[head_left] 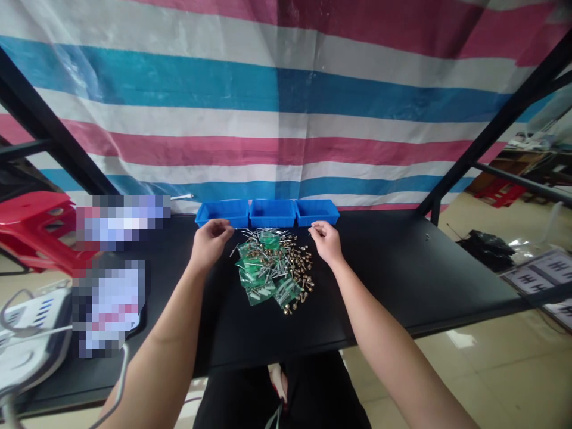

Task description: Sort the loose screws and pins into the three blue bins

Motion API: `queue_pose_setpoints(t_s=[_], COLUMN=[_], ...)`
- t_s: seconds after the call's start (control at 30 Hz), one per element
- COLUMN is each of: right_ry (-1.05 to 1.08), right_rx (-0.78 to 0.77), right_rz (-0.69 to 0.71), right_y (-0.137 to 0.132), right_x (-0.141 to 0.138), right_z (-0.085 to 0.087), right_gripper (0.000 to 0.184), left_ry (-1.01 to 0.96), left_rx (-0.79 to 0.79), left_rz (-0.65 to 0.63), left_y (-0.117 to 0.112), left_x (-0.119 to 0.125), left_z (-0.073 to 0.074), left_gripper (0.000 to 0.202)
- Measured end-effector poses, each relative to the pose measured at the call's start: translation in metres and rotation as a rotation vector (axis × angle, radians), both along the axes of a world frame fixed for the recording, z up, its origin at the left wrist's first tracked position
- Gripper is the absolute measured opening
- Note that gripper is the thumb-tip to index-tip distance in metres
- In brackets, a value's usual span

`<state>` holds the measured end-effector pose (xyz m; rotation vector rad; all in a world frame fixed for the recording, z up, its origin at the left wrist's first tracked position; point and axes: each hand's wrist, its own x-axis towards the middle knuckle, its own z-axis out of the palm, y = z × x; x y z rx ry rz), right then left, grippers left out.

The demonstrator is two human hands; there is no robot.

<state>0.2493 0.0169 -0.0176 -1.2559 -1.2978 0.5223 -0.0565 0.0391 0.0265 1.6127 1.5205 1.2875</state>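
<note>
A heap of small hardware (277, 262) lies on the black table (393, 280): thin silver nails, brass-coloured pieces and several green plastic bags. My left hand (209, 241) hovers at the heap's left edge, fingers pinched on a thin silver nail. My right hand (326, 239) is at the heap's right edge, fingers pinched on something small I cannot make out. Three blue bins (268, 213) stand in a row just behind the heap.
A striped tarp hangs behind the table between black frame posts. A red stool (36, 229) stands at the left. A white device with cables (27, 339) sits at the table's near-left corner. Papers (540, 274) lie on the floor at right.
</note>
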Motion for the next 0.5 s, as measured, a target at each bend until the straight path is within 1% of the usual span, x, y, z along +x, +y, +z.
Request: queue_pose_setpoints(t_s=[0.1,0.17,0.23,0.33,0.5], right_ry=[-0.124,-0.197,-0.248,-0.278,-0.349], right_rx=[-0.042,-0.088,-0.111,-0.094,-0.141], right_rz=[-0.020,-0.005,0.002,-0.003,-0.013], right_y=[-0.0006,-0.0013,-0.0019,-0.0031,-0.0062], right_x=[0.0012,0.0013,0.0009,-0.0001,-0.0012], right_z=[-0.0031,-0.0047,-0.0057,-0.0052,-0.0011], right_gripper=[0.016,0.011,0.008,0.008,0.010], left_ry=[-0.159,-0.219,-0.261,-0.293,-0.392], left_rx=[-0.004,-0.010,-0.007,-0.002,-0.003], left_rz=[-0.017,-0.013,-0.008,0.007,-0.005], left_y=[-0.0011,-0.0025,-0.0043,-0.0071,-0.0079], left_x=[0.0024,0.0038,0.0050,0.0067,0.0108], left_z=[0.0020,0.0039,0.0060,0.0083,0.0067], left_gripper=[0.040,0.039,0.038,0.035,0.033])
